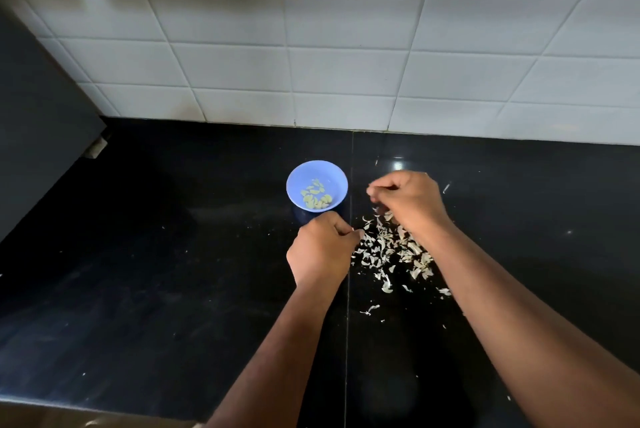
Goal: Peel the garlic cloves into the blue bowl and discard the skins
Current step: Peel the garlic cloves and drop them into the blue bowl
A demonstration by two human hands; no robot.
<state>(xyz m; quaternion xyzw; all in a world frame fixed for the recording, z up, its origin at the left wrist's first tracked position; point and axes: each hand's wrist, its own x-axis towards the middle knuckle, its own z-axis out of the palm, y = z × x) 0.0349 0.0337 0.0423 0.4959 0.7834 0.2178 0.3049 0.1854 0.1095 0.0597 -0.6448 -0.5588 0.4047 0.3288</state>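
While my left hand hovered over the black counter with its fingers curled in, I could not tell whether it pinched anything; a pale fleck showed at its fingertips, too small to name. My right hand was also curled, fingertips bunched together and pointing left, and what it held, if anything, was hidden from me. The blue bowl stood just beyond my left hand and to the left of my right, apart from both. Peeled garlic cloves lay in its bottom, pale yellow-green. The garlic skins were scattered in a loose heap on the counter between my two hands and under my right wrist, with a few stray bits nearer to me. White wall tiles rose behind the counter, well beyond both hands.
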